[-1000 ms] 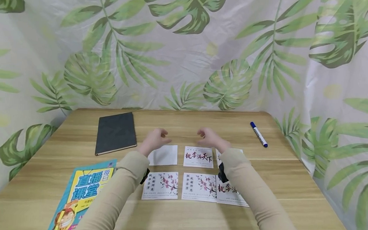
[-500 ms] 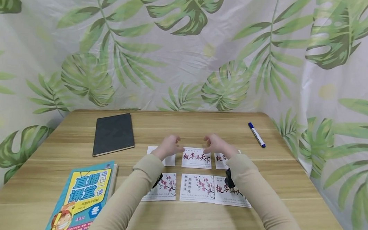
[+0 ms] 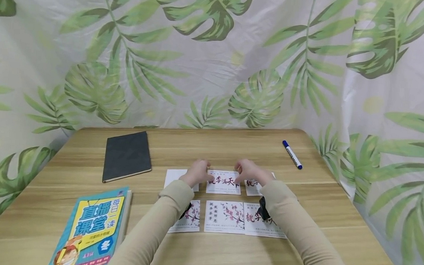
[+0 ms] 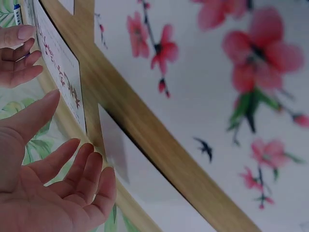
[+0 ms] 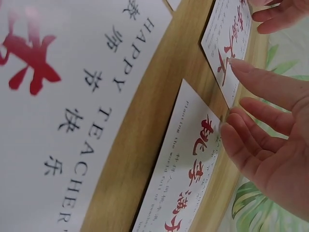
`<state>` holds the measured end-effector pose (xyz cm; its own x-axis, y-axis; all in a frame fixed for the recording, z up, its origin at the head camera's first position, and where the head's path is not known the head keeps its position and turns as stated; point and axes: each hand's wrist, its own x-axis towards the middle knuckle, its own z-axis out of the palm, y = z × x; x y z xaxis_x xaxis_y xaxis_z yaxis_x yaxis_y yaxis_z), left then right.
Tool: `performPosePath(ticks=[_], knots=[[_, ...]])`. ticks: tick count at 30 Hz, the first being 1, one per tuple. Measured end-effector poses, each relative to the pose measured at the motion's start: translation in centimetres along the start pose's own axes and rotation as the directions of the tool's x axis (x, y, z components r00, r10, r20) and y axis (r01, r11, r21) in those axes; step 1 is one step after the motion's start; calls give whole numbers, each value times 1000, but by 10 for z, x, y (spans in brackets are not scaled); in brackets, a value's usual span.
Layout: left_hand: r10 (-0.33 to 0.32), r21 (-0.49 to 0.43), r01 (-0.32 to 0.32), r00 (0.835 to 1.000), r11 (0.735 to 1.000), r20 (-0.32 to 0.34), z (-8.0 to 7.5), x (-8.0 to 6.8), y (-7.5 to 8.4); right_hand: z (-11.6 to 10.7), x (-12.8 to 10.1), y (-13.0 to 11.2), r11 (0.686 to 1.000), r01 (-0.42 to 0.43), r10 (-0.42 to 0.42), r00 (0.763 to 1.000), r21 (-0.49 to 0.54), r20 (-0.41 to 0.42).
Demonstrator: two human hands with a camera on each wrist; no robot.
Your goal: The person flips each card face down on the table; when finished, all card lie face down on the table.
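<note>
At the far row's middle card (image 3: 223, 188), white with red Chinese characters, my two hands are at opposite sides. My left hand (image 3: 196, 173) is at its left edge, partly over a blank white card (image 3: 173, 178). My right hand (image 3: 252, 171) is at its right edge, thumb over the print, beside another red-lettered card (image 3: 253, 189). In the left wrist view the left hand's fingers (image 4: 87, 169) are loosely bent with nothing between them. The right wrist view has the right thumb (image 5: 256, 79) extended by the middle card and the other fingers loosely bent.
Nearer me lie two plum-blossom cards, left (image 3: 193, 217) and middle (image 3: 223, 217), and a red-lettered card (image 3: 261, 227) meeting the middle one. A black notebook (image 3: 128, 156) and blue book (image 3: 88, 230) lie left. A blue-capped marker (image 3: 292, 154) lies far right. A leaf-patterned curtain (image 3: 215, 68) surrounds the table.
Both hands have come down to the far middle card. The left hand moved right, off the blank card's far edge, narrowing the gap between the hands. The head view shifted slightly.
</note>
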<state>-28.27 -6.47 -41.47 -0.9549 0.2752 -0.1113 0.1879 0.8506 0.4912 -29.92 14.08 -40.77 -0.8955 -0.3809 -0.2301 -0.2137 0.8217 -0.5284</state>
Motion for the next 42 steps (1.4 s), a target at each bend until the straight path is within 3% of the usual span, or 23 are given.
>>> performPosePath(ticks=[11, 16, 21, 24, 28, 34, 38, 42], knots=[[-85, 70, 82, 995, 994, 44, -6, 0, 5, 0, 4, -4, 1000, -18, 18, 1000, 13, 1], [-78, 72, 75, 996, 995, 50, -6, 1, 3, 3, 4, -6, 999, -36, 36, 999, 28, 7], [-67, -43, 69, 996, 997, 54, -5, 1, 2, 4, 3, -6, 998, -38, 38, 999, 44, 3], [-85, -152, 94, 994, 984, 64, -5, 2, -1, 4, 3, -6, 998, -26, 26, 1000, 50, 4], [-94, -302, 103, 995, 948, 43, -7, 5, -7, 4, 3, -5, 998, -14, 14, 1000, 64, 0], [-87, -446, 85, 996, 891, 16, -11, 13, -14, 4, 4, -1, 998, 9, -8, 1000, 64, -8], [-64, -509, 66, 998, 858, 22, -13, 13, -15, 4, 4, 0, 996, 45, -45, 999, 75, 4], [-48, -525, 52, 999, 850, 21, -15, 10, -15, 4, 3, 0, 993, 80, -81, 997, 82, 13]])
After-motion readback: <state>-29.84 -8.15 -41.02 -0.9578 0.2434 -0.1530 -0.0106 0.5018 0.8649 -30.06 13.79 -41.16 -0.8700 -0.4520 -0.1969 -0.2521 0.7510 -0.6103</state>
